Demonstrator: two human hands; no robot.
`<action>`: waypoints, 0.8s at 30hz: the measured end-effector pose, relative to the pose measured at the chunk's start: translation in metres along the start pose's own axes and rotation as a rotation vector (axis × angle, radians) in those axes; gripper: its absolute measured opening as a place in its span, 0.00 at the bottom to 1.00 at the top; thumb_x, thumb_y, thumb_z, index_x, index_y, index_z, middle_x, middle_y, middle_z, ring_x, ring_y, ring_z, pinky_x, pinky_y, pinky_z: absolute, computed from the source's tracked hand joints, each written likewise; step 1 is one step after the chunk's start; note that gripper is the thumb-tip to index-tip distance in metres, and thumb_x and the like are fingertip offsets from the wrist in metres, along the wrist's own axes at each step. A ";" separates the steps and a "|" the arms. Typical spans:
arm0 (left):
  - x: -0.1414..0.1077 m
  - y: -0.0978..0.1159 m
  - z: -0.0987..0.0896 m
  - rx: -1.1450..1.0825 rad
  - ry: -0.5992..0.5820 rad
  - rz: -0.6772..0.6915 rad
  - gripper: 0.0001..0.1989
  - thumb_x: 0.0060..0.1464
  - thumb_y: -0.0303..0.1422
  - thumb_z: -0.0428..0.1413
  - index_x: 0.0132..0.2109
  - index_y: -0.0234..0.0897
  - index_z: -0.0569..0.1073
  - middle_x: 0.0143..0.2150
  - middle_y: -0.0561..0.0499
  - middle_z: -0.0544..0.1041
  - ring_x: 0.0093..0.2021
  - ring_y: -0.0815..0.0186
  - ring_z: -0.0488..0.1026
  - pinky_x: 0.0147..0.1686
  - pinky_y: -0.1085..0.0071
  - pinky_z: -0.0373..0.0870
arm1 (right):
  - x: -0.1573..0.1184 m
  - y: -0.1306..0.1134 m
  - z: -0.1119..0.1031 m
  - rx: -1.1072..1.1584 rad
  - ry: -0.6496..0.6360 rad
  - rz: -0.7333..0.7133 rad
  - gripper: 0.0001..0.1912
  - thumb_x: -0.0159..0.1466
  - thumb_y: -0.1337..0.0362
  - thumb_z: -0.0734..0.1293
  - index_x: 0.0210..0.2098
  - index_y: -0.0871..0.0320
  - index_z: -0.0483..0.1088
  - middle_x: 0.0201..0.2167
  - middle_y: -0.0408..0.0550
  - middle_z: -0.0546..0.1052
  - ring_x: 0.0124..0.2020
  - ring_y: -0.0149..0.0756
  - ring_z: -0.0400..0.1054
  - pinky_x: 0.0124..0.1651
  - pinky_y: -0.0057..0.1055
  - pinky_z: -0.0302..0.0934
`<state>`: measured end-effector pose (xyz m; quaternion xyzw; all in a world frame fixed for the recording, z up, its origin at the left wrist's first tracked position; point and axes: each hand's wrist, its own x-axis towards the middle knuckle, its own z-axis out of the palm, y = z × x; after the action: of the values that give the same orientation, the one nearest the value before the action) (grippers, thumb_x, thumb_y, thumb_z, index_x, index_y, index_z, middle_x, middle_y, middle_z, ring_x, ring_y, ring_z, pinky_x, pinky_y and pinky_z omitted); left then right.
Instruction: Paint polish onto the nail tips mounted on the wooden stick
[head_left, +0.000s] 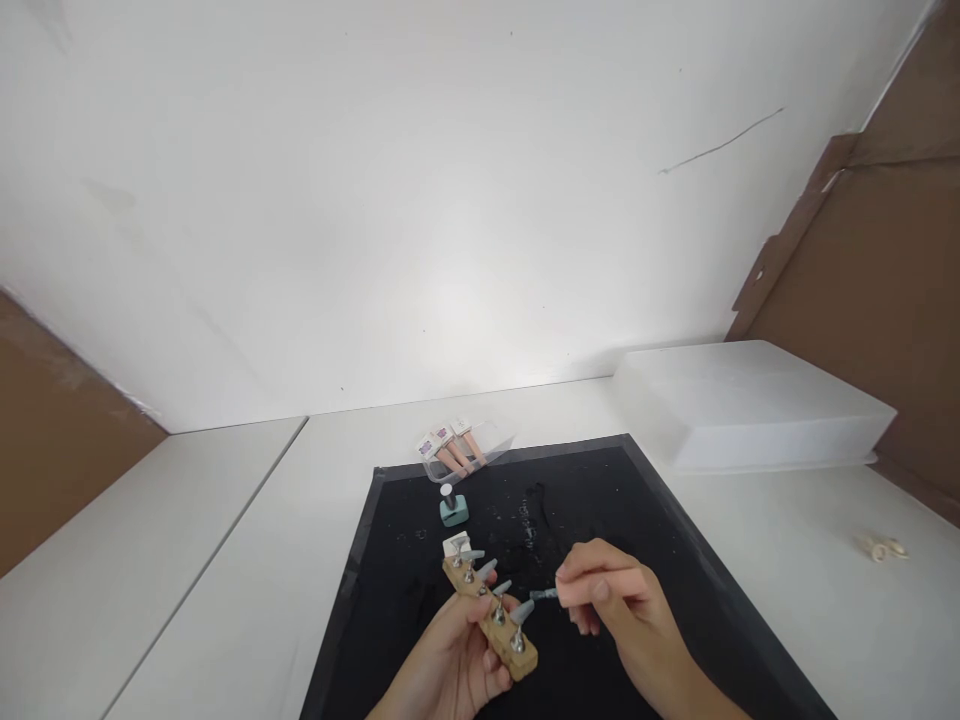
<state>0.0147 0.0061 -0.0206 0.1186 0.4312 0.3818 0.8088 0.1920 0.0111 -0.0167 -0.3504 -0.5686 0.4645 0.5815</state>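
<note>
My left hand (469, 650) is closed around a long tan nail display stand (495, 627), held tilted above the black mat. Small metal posts rise from the stand, and grey-blue false nails (523, 611) sit on them. In my right hand (611, 600) is a nail polish brush (600, 588) with a thick pink handle, pinched between thumb and fingers. Its dark, coated bristle end lies close beside the nearest false nail; I cannot tell whether they touch. Beyond the stand is a teal bottle (454, 511) with a dark neck and pale top. A small white piece (454, 543) shows behind the stand's far end.
A clear tray (495, 440) with several pink-handled, labelled items stands at the mat's far edge. The black mat (577, 490) lies on a white table. To the right are a white box (757, 400) and small cream-coloured rings (881, 547). A white wall rises behind.
</note>
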 end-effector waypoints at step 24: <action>0.007 -0.007 -0.010 -0.034 -0.141 0.015 0.11 0.51 0.26 0.51 0.44 0.33 0.68 0.28 0.54 0.74 0.13 0.81 0.59 0.17 0.81 0.59 | 0.001 -0.004 -0.002 -0.227 -0.062 -0.069 0.23 0.64 0.64 0.60 0.13 0.58 0.65 0.19 0.45 0.69 0.21 0.32 0.62 0.24 0.28 0.55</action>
<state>0.0127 0.0050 -0.0342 0.1346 0.3659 0.3857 0.8362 0.1940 0.0108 -0.0131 -0.3798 -0.6471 0.3875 0.5356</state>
